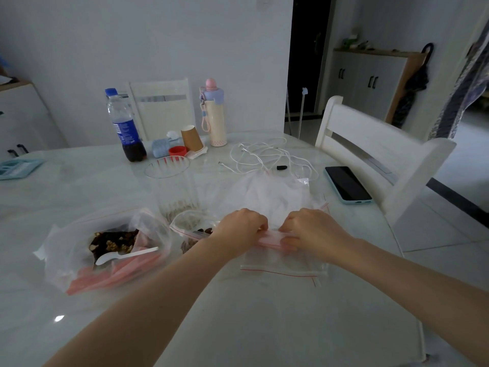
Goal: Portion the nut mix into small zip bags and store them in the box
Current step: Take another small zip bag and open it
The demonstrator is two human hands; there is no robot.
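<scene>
A pale wall (132, 43) is filling the upper left of the frame in dim, bluish light. A white chair (370, 152) is standing at the right edge of the glossy marble table (238, 327), and another chair back (161, 107) is showing at upper centre. A dark doorway (308, 54) is opening at top centre, with a grey cabinet (367, 80) sitting at the upper right. Pale floor tiles (449, 229) are showing at right.

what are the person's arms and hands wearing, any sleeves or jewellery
Nothing shows on either. The left hand and right hand are bare, without gloves, and I can make out no rings. Both forearms are uncovered as far as the frame's edge: no sleeves, watch or bracelet in view.
</scene>
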